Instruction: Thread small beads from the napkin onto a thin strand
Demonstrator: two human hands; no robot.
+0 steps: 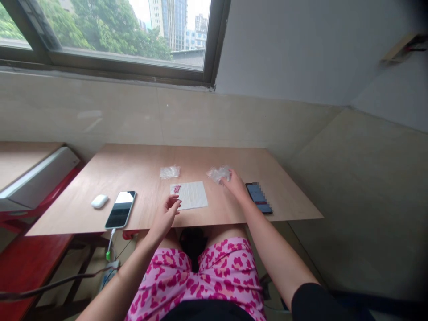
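Observation:
My right hand has its fingers closed on the edge of a crinkled clear plastic bag at the back of the table. What lies inside that bag is too small to make out. Over the near left edge of a white paper napkin hovers my left hand, fingers loosely curled and apart, holding nothing. A cluster of small pinkish-red pieces rests on the napkin's upper left corner. Behind the napkin lies a second clear plastic bag, touched by neither hand.
A charging phone and a white earbud case lie on the table's left side. Another phone sits by my right forearm. The wooden table meets a tiled wall under a window. A red bench stands at lower left.

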